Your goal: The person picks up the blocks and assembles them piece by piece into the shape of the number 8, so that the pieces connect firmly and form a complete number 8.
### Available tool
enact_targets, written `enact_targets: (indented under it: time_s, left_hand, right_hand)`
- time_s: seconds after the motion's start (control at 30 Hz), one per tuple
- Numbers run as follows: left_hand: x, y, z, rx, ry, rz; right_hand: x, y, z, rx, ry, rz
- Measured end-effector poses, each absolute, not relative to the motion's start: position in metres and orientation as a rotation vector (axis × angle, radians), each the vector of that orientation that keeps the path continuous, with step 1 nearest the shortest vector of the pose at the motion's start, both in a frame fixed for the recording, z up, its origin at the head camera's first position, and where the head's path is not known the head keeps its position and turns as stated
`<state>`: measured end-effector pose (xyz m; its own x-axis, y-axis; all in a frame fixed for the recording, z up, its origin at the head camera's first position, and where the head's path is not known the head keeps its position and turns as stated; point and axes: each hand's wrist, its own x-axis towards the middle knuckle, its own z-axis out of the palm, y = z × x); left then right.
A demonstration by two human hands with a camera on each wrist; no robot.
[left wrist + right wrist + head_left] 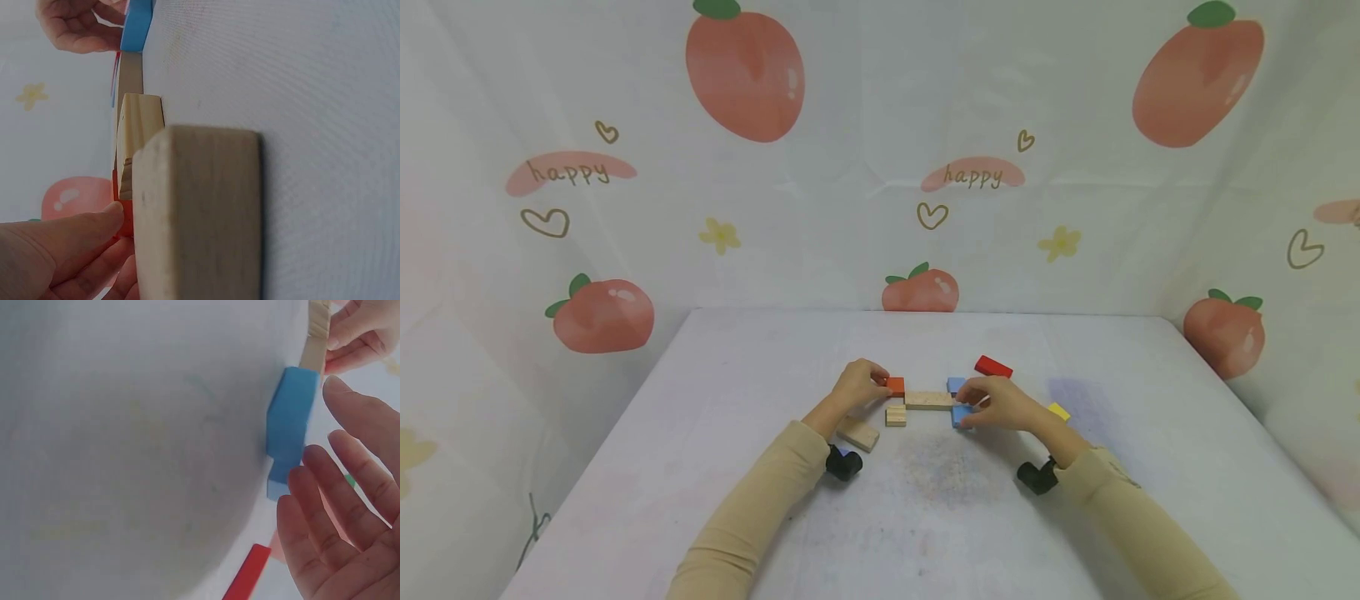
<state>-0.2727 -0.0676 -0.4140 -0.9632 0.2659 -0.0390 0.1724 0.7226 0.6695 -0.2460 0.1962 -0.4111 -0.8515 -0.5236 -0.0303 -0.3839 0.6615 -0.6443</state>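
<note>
My left hand [859,385] pinches an orange block [896,387] at the left end of a long wooden block [928,401]. A small grooved wooden block [896,416] sits just in front of the orange one. At the long block's right end lie two blue blocks, one behind [955,385] and one in front [961,417]. Over them is my right hand [1004,404], its fingers loosely bent and spread. The right wrist view shows these fingers [325,512] beside the front blue block [292,412], with nothing gripped; whether a fingertip touches it I cannot tell.
Another wooden block [858,434] lies under my left wrist, with a bit of blue [844,452] by the wrist camera. A red block [993,366] lies behind my right hand, and a yellow block [1059,412] to its right. A printed cloth [835,217] hangs behind the table.
</note>
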Motion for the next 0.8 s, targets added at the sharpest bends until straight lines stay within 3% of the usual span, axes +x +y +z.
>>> enact_targets:
  time_s: [0.8]
  left_hand:
    - [-0.272,-0.068,-0.413,0.395,2.815,1.045]
  right_hand:
    - [-0.227,0.261,-0.397,-0.659,2.811,-0.96]
